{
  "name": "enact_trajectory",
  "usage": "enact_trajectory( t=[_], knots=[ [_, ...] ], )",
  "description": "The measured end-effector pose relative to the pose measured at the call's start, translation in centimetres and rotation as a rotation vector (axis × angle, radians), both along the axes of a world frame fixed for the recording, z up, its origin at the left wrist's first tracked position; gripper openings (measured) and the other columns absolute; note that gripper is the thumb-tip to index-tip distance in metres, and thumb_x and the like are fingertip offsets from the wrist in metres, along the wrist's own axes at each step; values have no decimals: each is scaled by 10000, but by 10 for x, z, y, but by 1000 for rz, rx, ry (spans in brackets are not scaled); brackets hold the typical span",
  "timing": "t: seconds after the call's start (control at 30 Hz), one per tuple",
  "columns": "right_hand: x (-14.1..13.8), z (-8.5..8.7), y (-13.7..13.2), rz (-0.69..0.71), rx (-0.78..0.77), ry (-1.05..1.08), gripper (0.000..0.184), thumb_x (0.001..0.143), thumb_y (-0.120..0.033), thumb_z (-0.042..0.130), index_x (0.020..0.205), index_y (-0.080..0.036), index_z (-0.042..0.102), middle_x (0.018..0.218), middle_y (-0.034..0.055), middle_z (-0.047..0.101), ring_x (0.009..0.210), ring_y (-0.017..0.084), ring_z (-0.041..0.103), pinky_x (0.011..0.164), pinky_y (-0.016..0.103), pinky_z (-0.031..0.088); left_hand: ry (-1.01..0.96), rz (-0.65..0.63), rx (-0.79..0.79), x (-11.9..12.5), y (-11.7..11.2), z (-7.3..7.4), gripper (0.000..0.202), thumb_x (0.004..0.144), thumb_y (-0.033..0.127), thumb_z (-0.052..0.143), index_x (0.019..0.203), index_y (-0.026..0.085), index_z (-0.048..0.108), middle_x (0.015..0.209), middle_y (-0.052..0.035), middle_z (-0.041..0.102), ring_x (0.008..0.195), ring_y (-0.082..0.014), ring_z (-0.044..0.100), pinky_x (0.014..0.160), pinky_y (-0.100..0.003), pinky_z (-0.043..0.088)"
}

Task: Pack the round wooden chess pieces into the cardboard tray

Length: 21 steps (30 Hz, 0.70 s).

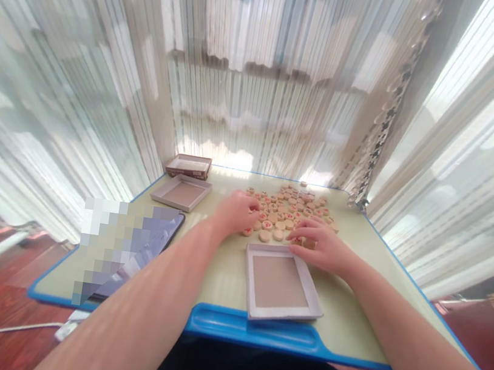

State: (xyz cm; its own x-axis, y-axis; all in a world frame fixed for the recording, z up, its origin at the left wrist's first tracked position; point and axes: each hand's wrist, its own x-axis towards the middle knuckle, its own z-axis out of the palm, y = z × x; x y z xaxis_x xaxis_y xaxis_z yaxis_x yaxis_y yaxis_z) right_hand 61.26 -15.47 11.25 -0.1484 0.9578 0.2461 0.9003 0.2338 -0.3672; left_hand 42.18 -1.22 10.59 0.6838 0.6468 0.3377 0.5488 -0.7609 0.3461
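Many round wooden Chinese chess pieces point(278, 235), marked with red or dark characters, lie spread over the far middle of the table. My left hand point(238, 211) rests at the left edge of the pieces, its fingers curved and apart; the fingertips are partly hidden. On the right side, my right hand point(323, 246) lies low over the near edge of the pieces with fingers spread, and some pieces show beneath it. Just below that hand sits a shallow, pale cardboard box tray point(254, 293), with nothing inside.
The pale green table point(356, 323) has a blue rim and a blue front trough point(209, 320). At the left lie a tablet point(160, 246), partly pixelated, another shallow box tray point(204, 194) and a brown-edged box point(188, 172). Striped curtains point(259, 101) hang behind.
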Motion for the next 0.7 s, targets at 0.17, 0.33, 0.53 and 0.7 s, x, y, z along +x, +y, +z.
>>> enact_trajectory(
  t=[0.17, 0.33, 0.53, 0.7],
  knots=[
    [-2, -3, 3, -28, -21, -56, 134, 727, -263, 541, 691, -200, 654, 764, 40, 583, 798, 188, 498, 752, 320, 397, 38, -31, -7, 3, -3, -3, 272, 747, 375, 501, 869, 248, 708, 881, -46, 622, 933, -209, 505, 865, -286, 391],
    [-5, 2, 0, -14, -36, -68, 122, 713, -239, 539, 640, -193, 625, 718, 36, 567, 776, 186, 493, 735, 317, 398, 33, -35, -47, 4, -3, -6, 283, 730, 400, 528, 905, 267, 706, 885, -52, 614, 949, -227, 487, 840, -291, 401],
    [-19, 9, 1, 59, 38, -2, 237, 806, -322, 489, 931, -219, 663, 944, 65, 577, 912, 205, 498, 843, 353, 371, -22, -18, -37, 6, -2, -9, 243, 746, 337, 505, 825, 230, 709, 819, -53, 642, 877, -227, 513, 776, -310, 420],
    [-20, 8, 1, 79, -1, -55, 222, 803, -279, 486, 895, -219, 678, 928, 61, 614, 897, 209, 502, 819, 357, 379, -19, 9, 24, 11, -2, -14, 250, 765, 299, 463, 729, 209, 693, 730, -60, 642, 850, -225, 524, 701, -296, 423]
  ],
)
